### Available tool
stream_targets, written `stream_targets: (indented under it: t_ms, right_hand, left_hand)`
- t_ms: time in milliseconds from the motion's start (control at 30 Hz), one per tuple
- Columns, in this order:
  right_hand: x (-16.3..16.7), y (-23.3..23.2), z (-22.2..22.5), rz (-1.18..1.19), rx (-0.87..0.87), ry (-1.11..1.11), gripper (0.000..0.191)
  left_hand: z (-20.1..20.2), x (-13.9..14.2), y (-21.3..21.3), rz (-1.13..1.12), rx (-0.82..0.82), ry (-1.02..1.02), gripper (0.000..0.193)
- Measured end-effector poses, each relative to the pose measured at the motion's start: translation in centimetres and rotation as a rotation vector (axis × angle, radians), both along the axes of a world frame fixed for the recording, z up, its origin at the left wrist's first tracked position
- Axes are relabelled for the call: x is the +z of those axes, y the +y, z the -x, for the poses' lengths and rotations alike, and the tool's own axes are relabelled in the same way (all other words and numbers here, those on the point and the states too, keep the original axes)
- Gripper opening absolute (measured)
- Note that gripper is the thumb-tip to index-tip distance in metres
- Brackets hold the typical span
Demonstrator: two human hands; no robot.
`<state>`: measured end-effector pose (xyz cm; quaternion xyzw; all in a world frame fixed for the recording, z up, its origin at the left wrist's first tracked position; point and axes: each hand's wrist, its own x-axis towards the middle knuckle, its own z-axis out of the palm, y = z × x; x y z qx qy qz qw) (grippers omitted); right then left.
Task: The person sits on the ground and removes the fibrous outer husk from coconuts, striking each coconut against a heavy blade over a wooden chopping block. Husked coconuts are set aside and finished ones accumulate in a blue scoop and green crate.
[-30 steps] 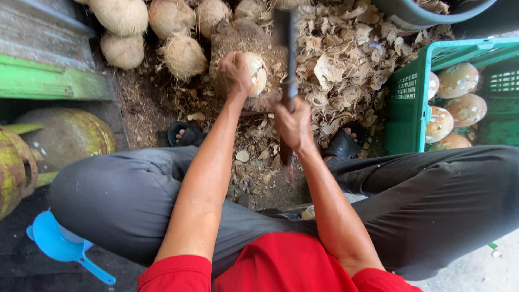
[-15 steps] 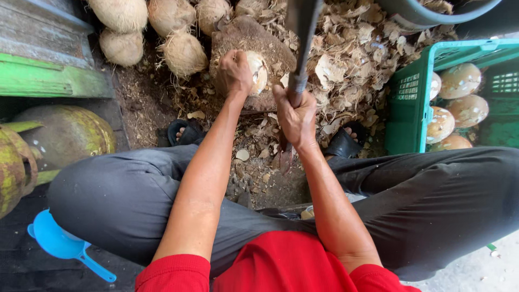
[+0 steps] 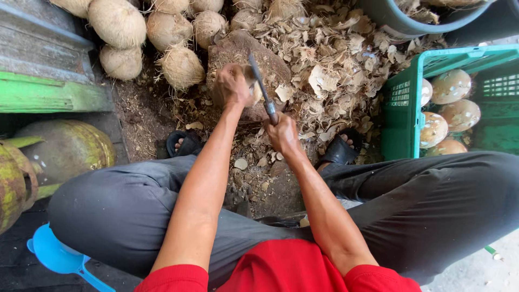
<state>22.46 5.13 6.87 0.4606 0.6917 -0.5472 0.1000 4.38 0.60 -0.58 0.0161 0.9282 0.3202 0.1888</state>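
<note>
My left hand (image 3: 231, 86) grips a pale, partly peeled coconut (image 3: 254, 93) and holds it on a brown chopping block (image 3: 238, 51). A knife (image 3: 260, 86) is in my right hand (image 3: 282, 135), held by the handle. Its blade points up and away and lies against the coconut beside my left fingers. I sit with both knees spread in dark grey trousers.
Several brown husked coconuts (image 3: 116, 24) lie at the back left. Shell shavings (image 3: 335, 70) cover the ground around the block. A green plastic crate (image 3: 403, 103) with peeled coconuts (image 3: 451, 86) stands at right. Green gas cylinders (image 3: 65, 151) and a blue scoop (image 3: 57, 257) are at left.
The knife was raised high with its blade up, then came down onto the coconut. My left hand has kept the coconut on the block.
</note>
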Motion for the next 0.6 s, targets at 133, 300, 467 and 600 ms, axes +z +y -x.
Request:
stream_targets:
  t_ms: [133,300,467,600]
  right_hand:
    - [-0.5,1.0,-0.6,0.144,-0.215,0.19,0.028]
    - [-1.1,1.4,-1.5,-0.016,-0.18,0.515,0.034]
    - [-2.3,0.1,-0.7,0.072,-0.068,0.3,0.03]
    - [-1.6,-0.5,-0.5,0.006,-0.021,0.243,0.043]
  left_hand:
    - [-0.3,0.2,0.0,-0.168,0.022,0.125,0.033]
    - [-0.4,0.0,-0.9,-0.066,-0.029,0.171,0.036]
    - [0.7,-0.3,-1.0,-0.146,-0.048,0.14,0.041]
    - [1.1,-0.2,-1.3,-0.239,-0.085,0.193,0.046]
